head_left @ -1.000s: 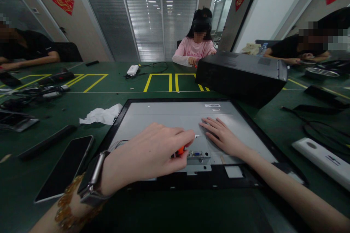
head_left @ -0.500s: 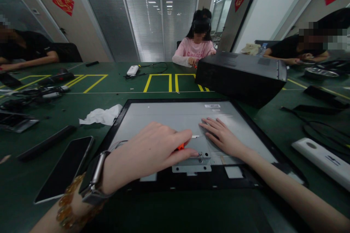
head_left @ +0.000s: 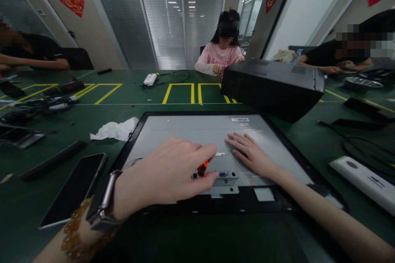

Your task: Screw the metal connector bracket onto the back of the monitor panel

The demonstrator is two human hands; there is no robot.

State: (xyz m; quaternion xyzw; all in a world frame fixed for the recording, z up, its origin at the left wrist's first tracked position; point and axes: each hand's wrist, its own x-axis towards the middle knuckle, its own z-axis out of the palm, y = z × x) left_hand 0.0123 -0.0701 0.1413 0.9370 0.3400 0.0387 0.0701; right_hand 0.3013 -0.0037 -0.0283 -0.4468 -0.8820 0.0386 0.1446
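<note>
A monitor panel [head_left: 191,125] lies face down on the green table, its grey back framed by a black bezel. My left hand [head_left: 166,168] is closed around a screwdriver [head_left: 203,169] with an orange and black handle, over the panel's near middle. The tip of the tool is hidden. Just by my left thumb, a metal bracket [head_left: 232,189] shows a blue connector port [head_left: 222,174]. My right hand [head_left: 251,156] rests flat on the panel's right half, fingers spread.
A phone [head_left: 74,189], a black bar [head_left: 54,160] and crumpled tissue [head_left: 115,129] lie left of the panel. Behind it on the right stands a big black casing [head_left: 271,86], with a co-worker [head_left: 220,55] beyond. A white device [head_left: 364,181] and cables are at right.
My left thumb has drawn back a little to the left, so more of the screwdriver handle and the blue port show. My right hand has stayed in place.
</note>
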